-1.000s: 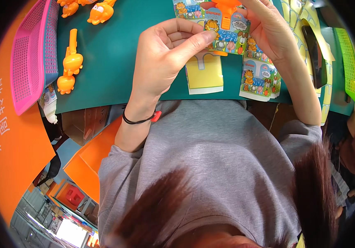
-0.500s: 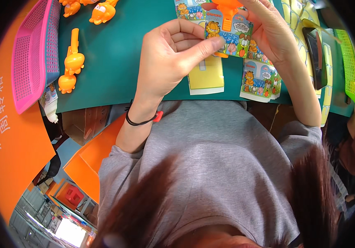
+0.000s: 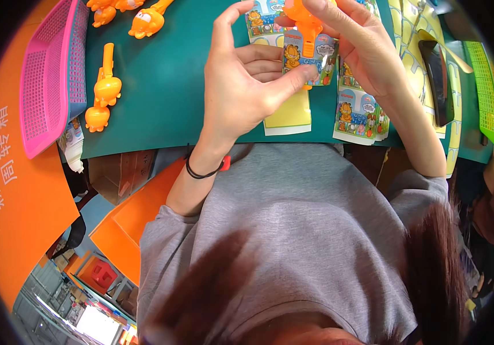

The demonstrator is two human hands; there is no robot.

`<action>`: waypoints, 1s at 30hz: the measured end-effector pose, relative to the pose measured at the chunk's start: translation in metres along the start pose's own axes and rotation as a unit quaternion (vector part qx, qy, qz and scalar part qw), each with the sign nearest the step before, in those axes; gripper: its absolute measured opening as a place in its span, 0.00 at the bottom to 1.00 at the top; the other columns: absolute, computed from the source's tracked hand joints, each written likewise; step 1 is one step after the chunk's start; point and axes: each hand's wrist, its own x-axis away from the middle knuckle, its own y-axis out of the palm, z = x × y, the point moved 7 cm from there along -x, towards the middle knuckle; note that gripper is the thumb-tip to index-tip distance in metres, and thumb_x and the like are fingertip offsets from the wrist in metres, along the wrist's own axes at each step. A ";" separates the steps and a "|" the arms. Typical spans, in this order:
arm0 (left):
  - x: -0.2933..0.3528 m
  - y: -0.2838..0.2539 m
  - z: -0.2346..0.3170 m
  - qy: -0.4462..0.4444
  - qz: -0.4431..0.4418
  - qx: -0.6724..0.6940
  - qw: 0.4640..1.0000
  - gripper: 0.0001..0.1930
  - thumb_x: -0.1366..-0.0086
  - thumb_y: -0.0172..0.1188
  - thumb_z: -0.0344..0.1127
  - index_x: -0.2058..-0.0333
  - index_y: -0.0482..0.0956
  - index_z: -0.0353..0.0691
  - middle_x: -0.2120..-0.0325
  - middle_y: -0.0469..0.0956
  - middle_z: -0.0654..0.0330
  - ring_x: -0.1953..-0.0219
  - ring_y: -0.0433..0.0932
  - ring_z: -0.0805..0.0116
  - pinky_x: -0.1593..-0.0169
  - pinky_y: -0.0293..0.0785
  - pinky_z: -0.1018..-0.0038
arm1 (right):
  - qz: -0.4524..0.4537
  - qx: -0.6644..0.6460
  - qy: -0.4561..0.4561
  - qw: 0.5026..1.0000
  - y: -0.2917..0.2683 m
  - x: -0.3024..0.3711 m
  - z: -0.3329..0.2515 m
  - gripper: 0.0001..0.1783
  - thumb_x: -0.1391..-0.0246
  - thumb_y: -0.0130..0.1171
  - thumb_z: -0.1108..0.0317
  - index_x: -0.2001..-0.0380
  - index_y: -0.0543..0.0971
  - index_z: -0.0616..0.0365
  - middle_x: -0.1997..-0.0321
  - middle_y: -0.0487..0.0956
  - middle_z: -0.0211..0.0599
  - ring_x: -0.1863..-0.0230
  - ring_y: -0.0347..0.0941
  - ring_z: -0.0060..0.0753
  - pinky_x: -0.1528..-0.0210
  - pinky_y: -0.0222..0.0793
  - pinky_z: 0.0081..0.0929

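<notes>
Orange toy (image 3: 306, 22) sits at the far centre, cut by the upper edge, held up between two hands over the green table (image 3: 161, 86). At the left a pink mesh basket (image 3: 43, 86) stands by the table's edge; right of it are some loose toys (image 3: 146, 24), with a long-tailed toy (image 3: 108, 89) lying lengthwise nearer the person. Next comes the left hand (image 3: 238, 95), slanting up and rightward, index finger spread away from the others. Its thumb presses the front of a printed card (image 3: 323, 57) near the lower edge, fingers behind, so the card is pinched. The orange toy's long axis runs almost straight away from the person; its ridged stem comes down over the card's upper middle, and a bit of orange peeks out below. Its body therefore lies beyond the left thumb, nearer the right hand. Under the card lies a yellow sheet (image 3: 287, 118). The right hand (image 3: 373, 57) reaches in from the right, thumb and fingers clamped about the toy's body, palm turned inward. Below it is a stack of printed cards (image 3: 355, 115), then a dark phone-like slab (image 3: 437, 83) and a green mesh basket (image 3: 487, 86).
</notes>
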 end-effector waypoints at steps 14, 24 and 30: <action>-0.004 -0.025 0.030 0.127 0.060 -0.115 0.983 0.38 0.50 0.75 0.28 0.44 0.60 0.38 0.70 0.80 0.58 0.69 0.81 0.75 0.65 0.75 0.83 | -0.145 0.361 -0.220 0.894 0.005 0.003 -0.020 0.26 0.36 0.57 0.63 0.40 0.67 0.64 0.39 0.72 0.43 0.41 0.71 0.32 0.39 0.69 0.32; 0.012 -0.048 0.010 0.165 0.086 0.104 0.977 0.18 0.46 0.76 0.33 0.61 0.79 0.30 0.67 0.83 0.55 0.67 0.82 0.74 0.60 0.79 0.79 | -0.049 0.229 -0.193 0.953 -0.004 0.005 -0.019 0.29 0.41 0.60 0.66 0.39 0.67 0.66 0.45 0.75 0.46 0.58 0.80 0.34 0.55 0.80 0.30; 0.014 -0.048 0.015 0.205 0.138 0.106 0.963 0.08 0.42 0.71 0.30 0.70 0.83 0.31 0.75 0.83 0.61 0.70 0.80 0.79 0.63 0.77 0.81 | -0.029 0.153 -0.162 0.974 0.001 0.008 -0.009 0.24 0.43 0.65 0.68 0.45 0.74 0.64 0.51 0.78 0.45 0.62 0.82 0.33 0.57 0.81 0.26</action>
